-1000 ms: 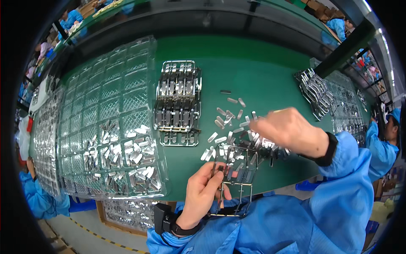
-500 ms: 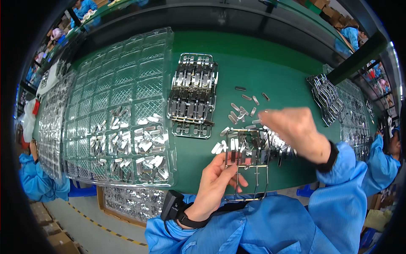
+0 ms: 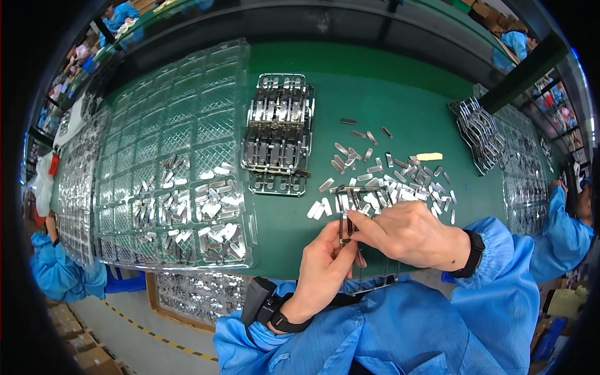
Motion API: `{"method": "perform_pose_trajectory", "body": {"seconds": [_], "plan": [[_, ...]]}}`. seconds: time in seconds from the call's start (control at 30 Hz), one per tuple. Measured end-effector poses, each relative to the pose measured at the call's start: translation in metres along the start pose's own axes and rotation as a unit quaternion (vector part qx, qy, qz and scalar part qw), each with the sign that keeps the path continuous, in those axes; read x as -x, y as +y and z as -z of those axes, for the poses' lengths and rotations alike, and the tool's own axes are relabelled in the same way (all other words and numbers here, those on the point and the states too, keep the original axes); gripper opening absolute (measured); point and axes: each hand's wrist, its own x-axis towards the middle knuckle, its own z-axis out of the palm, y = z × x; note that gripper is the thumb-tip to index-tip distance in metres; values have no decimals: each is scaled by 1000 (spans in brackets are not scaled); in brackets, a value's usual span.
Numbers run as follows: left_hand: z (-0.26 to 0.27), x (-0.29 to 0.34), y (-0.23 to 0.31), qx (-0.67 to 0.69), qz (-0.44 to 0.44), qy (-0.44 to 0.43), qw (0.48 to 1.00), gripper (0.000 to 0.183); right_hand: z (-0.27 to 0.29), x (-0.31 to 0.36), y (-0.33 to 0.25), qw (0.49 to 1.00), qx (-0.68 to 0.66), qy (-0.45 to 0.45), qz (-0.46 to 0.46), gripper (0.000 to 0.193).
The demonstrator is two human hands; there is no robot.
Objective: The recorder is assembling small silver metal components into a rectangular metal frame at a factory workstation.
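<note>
Metal frame [image 3: 342,230], pinched in left grip [image 3: 320,265]

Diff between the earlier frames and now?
The right hand moved left and toward the body, from over the loose silvery pieces to the wire frame, uncovering a yellow strip. The left hand still grips the frame; frame stack and clear tray stayed put.

Smooth, glossy metal pieces [image 3: 406,187]

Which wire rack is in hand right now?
The single wire rack gripped by the left hand; the middle rack stack and right rack stack lie beyond, untouched.
</note>
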Motion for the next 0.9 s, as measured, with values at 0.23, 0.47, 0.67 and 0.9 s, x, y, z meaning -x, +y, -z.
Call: {"method": "perform_pose_trajectory", "body": {"seconds": [0.23, 0.47, 0.67, 0.9], "plan": [[-3, 3, 0, -99, -53, 0, 994, 40, 0, 2, -4, 999, 19, -32, 13, 40], [-7, 5, 14, -136, -53, 7, 989, 56, -6, 1, -5, 997, 64, -26, 24, 38], [-9, 3, 6, -244, -122, 0, 962, 53, 14, -5, 6, 965, -190, -134, -120, 18], [-9, 9, 18, -259, -84, -20, 962, 52, 31, -13, 7, 841, -420, -199, -277, 18]]}}
